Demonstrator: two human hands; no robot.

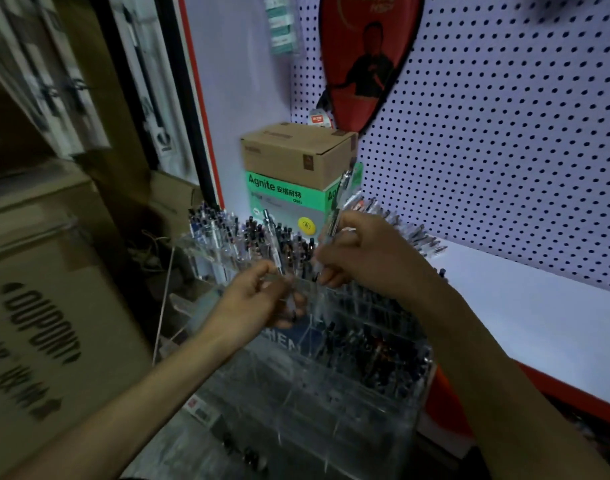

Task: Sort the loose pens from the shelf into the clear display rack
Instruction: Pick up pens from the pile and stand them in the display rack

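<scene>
Both hands work over the clear display rack (331, 375), a tiered acrylic stand that sits at the left end of the white shelf (539, 317), against its front edge. The right hand (362, 258) has its fingers curled around a bundle of clear-barrelled pens (341, 199), tips down over the rack's upper tiers and clip ends rising toward the back. The left hand (258, 299) pinches a single pen (274, 244) between thumb and fingertips, its point close to the compartments in the middle of the rack. The rear rows already stand full of pens (227, 233), packed upright. More loose pens (421, 237) lie in a fanned pile on the shelf just behind the right hand, near the pegboard (504, 150) at the shelf's back edge. In the back left corner of the shelf a brown cardboard box (296, 154) is stacked on a green Agnite carton (279, 199). A red paddle case (362, 60) hangs on the pegboard above them. Large cartons (54, 306) stand beyond the shelf's left end.
</scene>
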